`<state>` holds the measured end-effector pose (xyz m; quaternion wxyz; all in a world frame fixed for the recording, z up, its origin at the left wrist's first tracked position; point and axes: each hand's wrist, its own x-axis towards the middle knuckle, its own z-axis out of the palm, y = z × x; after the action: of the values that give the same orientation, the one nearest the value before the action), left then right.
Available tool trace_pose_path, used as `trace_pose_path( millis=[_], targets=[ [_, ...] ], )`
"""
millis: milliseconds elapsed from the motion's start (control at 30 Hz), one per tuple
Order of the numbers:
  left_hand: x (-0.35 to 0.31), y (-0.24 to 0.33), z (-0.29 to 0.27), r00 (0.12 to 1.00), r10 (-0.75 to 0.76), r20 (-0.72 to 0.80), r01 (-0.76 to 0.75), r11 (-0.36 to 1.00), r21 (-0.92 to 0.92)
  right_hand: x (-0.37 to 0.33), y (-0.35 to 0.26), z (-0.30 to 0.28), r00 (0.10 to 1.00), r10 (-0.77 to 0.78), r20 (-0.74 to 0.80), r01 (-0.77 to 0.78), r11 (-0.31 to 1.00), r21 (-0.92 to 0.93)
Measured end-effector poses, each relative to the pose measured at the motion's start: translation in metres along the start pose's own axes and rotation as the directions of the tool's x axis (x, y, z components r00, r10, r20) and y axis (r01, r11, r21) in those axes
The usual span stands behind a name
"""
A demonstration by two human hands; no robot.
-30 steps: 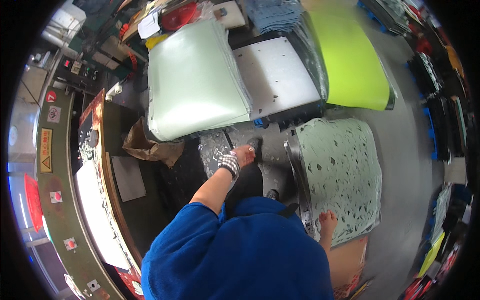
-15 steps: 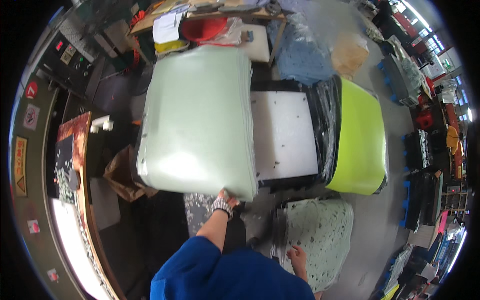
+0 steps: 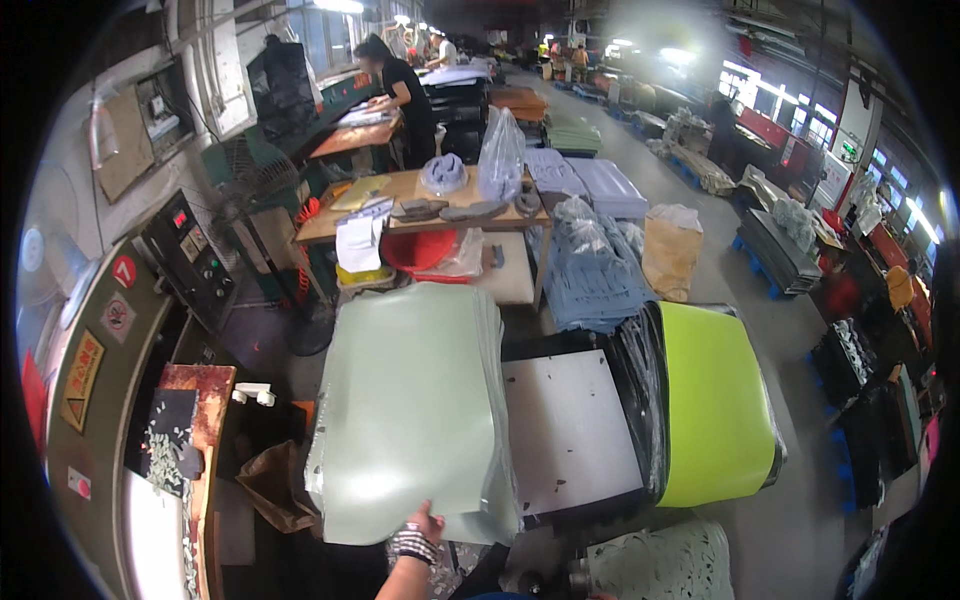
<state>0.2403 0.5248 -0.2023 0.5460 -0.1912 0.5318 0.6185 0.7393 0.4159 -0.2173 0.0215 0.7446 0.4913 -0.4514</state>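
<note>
A thick stack of pale green sheets [image 3: 415, 400] lies in front of me, its top smooth and glossy. My left hand [image 3: 425, 523], with a checked band at the wrist, is closed on the near edge of the top sheet, where the edge bends slightly. The fingers beneath the sheet are hidden. Only a sliver of my right hand [image 3: 603, 596] shows at the bottom edge, beside a pale green sheet full of cut-out holes [image 3: 665, 560]; its fingers cannot be seen.
Right of the stack are a white board [image 3: 570, 430] with dark scraps and a lime-yellow sheet stack [image 3: 715, 400]. Behind stands a wooden table [image 3: 325, 228] with a red basin [image 3: 425, 252] under it. A machine bed [image 3: 205, 440] flanks the left. A person [image 3: 400, 95] works farther back.
The view has tipped up, bringing the far workshop into sight and pushing the stacks lower. My left hand stays at the stack's near edge. My right hand has nearly left the picture.
</note>
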Motion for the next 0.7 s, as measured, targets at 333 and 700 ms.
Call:
trace_pose_path(
  millis=[333, 700],
  targets=[
    [-0.301, 0.121, 0.067, 0.322, 0.926, 0.196, -0.947, 0.313, 0.076, 0.017, -0.122, -0.087, 0.887, -0.401, -0.23, 0.418, 0.908, 0.028],
    [-0.406, 0.058, 0.013, 0.327, 0.943, -0.058, -0.907, 0.33, 0.261, -0.136, -0.314, -0.081, -0.134, -0.885, -0.446, 0.99, -0.095, -0.109]
  ],
)
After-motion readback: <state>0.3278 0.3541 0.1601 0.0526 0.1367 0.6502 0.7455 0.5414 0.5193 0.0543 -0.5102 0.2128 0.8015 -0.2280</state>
